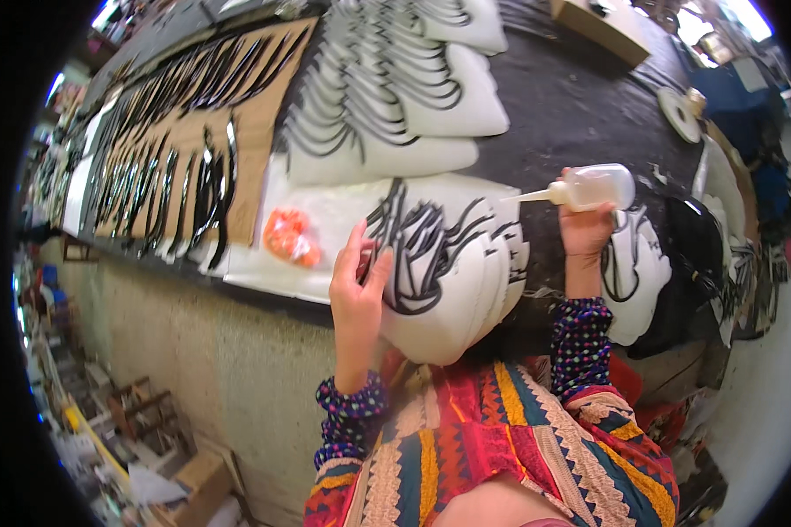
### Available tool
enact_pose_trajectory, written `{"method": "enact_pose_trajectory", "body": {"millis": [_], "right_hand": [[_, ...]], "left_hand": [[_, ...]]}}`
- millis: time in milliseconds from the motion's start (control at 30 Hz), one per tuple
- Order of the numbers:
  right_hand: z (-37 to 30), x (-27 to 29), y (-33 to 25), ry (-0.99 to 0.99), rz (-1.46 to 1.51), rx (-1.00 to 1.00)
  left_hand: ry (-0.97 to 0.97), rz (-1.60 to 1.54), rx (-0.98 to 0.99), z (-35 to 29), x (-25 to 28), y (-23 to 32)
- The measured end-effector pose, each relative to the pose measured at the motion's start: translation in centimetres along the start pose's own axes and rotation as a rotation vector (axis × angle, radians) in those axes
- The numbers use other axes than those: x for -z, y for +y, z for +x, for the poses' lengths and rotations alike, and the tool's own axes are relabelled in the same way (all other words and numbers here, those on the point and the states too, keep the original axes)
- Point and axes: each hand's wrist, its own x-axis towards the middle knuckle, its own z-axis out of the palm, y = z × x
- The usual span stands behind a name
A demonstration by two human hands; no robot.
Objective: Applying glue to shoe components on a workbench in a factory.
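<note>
My right hand [586,227] grips a clear squeeze bottle [608,186] with a pale cap and a long thin nozzle. The bottle lies nearly level, its nozzle pointing left above a fanned stack of white curved panels [453,329]. Loose black strips [417,263] lie heaped and curled on that stack. Beside the heap's left edge is my left hand [360,285], fingers stretched upward and thumb apart. Its fingertips are close to the black strips; whether they touch one is hard to tell. To the left sits a clear bag of orange pieces [291,237].
Rows of glossy black strips lie on a brown cardboard sheet [253,158] at the left. Overlapping white panels with curved black strips [387,158] cover the table's far middle. More white panels [639,303] lie right of my right wrist. An open carton [602,35] stands far right.
</note>
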Motion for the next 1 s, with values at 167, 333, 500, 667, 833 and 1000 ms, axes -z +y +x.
{"method": "enact_pose_trajectory", "body": {"millis": [167,333,500,667,833,1000], "right_hand": [[0.7,-0.3,3.4,-0.131,0.182,-0.261],[5.4,0.8,3.6,-0.281,0.185,-0.308],[10.9,4.1,-0.7,-0.323,0.174,-0.222],[12.8,6.1,-3.8,-0.267,0.089,-0.19],[13.2,7.3,-5.3,-0.235,0.121,-0.188],[12.5,8.1,-6.2,-0.225,0.175,-0.213]], "left_hand": [[0.413,1.48,-0.892,-17.9,5.0,11.4],[0.256,0.455,0.015,-24.2,3.2,6.7],[0.245,0.487,0.1,-24.9,2.7,2.7],[0.229,0.482,0.109,-25.0,2.8,1.8],[0.227,0.467,0.105,-25.0,3.1,1.4],[0.233,0.466,0.107,-25.3,3.0,2.1]]}}
